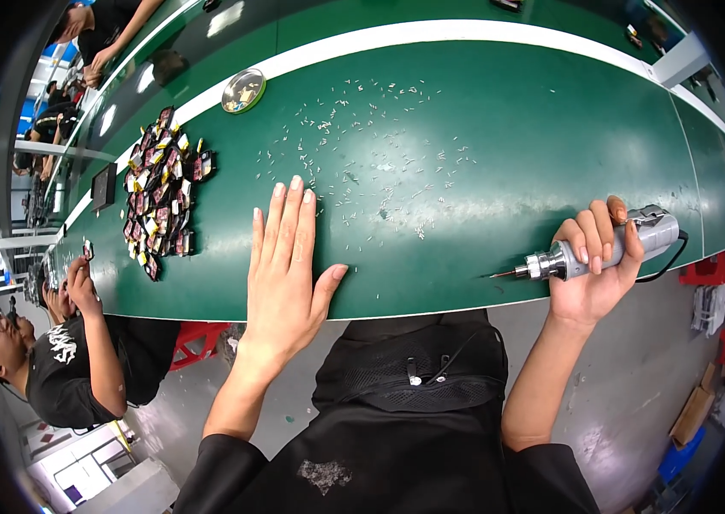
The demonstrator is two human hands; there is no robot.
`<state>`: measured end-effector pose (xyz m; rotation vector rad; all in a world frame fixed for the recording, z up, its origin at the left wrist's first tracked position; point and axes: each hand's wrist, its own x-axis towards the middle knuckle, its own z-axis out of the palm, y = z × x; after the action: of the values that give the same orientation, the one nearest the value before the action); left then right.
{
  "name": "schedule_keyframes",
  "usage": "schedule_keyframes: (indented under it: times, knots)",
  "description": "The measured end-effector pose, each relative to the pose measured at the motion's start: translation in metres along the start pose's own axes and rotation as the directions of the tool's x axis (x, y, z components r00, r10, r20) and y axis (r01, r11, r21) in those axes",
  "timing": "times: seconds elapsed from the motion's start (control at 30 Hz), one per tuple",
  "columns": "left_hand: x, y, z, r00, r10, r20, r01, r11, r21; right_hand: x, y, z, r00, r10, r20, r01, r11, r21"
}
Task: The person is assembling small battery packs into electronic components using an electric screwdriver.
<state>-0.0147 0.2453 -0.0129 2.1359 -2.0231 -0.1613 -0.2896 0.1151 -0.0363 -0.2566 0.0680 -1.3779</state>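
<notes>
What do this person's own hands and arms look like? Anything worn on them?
Both the left hand and right hand are ungloved, with no rings or watch visible. The left sleeve and right sleeve are plain black and short.

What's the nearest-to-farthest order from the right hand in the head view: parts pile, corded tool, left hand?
1. Corded tool: held in the right hand.
2. Left hand: palm down, left of it.
3. Parts pile: farther left.
</notes>
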Motion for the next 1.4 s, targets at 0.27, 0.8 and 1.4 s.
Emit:
schedule_keyframes:
  times: [0.27, 0.8, 1.4]
  knots:
    - [-0.005, 0.004, 0.003, 0.996, -0.011, -0.086, 0.007, 0.999, -0.048, 0.0, 0.0, -0.002, 1.0, 0.009, 0.013, -0.009, 1.0, 0.013]
    - [0.008, 0.056, 0.006, 0.946, 0.29, 0.143, -0.279, 0.956, -0.095, 0.0, 0.0, -0.003, 1.0, 0.005, 0.022, -0.006, 1.0, 0.022]
    - [0.007, 0.048, 0.004, 0.969, 0.211, 0.128, -0.202, 0.976, -0.084, 0.001, -0.002, -0.004, 1.0, 0.002, 0.016, -0.002, 1.0, -0.007]
